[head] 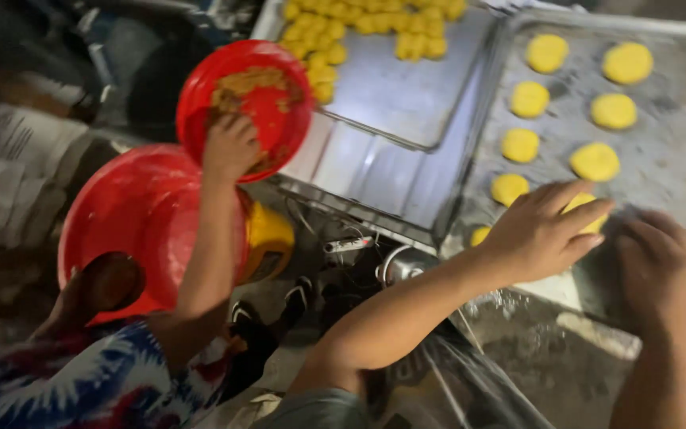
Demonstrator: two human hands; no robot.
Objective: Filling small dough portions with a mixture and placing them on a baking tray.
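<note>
Below my fingers the floor [565, 373] is rough grey concrete, dusted with pale powder and crossed by a sheet of clear plastic [454, 381]. Out to the left of them lie crumpled paper sacks [17, 167] in deep shadow. The light is dim and warm.

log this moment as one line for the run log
left hand: on yellow dough round | right hand: flat on metal tray | other person's hand: in small red bowl
</note>
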